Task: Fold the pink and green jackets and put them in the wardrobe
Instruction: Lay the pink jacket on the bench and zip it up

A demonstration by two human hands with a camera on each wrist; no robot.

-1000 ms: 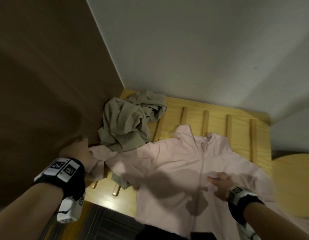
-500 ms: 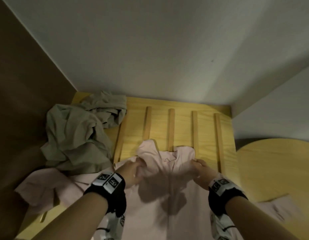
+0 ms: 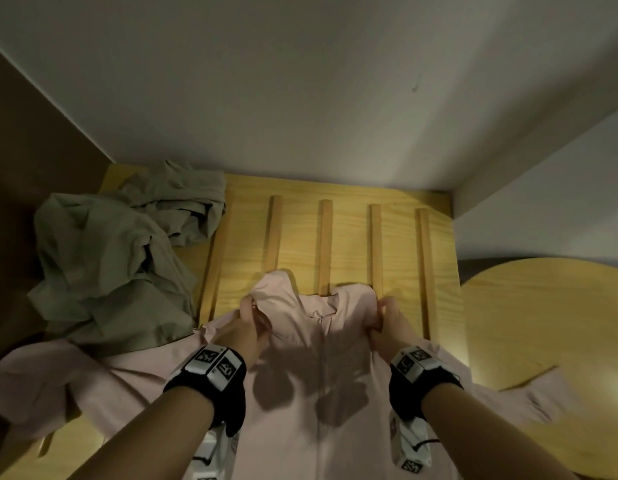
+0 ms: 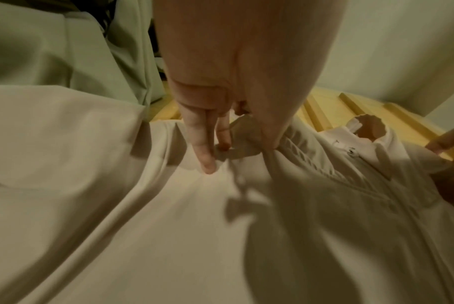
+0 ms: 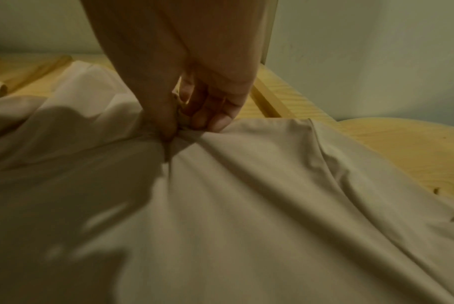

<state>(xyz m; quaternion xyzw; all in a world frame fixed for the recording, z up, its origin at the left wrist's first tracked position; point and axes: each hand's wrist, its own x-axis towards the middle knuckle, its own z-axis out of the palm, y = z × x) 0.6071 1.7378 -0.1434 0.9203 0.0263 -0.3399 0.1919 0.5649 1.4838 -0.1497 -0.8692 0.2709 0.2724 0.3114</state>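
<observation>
The pink jacket lies front-up on the slatted wooden surface, zip down the middle, collar toward the wall. My left hand pinches the fabric at the left shoulder beside the collar; in the left wrist view the left hand gathers the pink jacket between thumb and fingers. My right hand pinches the right shoulder; the right wrist view shows the right hand bunching the pink jacket. The green jacket sits crumpled at the left, partly over the pink sleeve.
A dark brown panel rises at the left, and a pale wall stands right behind the slats. A round wooden tabletop lies at the right, with the pink right sleeve draped onto it.
Both hands moved from the sleeve and the chest up to the shoulders and took hold beside the collar. The view swung right; the jacket now lies straighter.
</observation>
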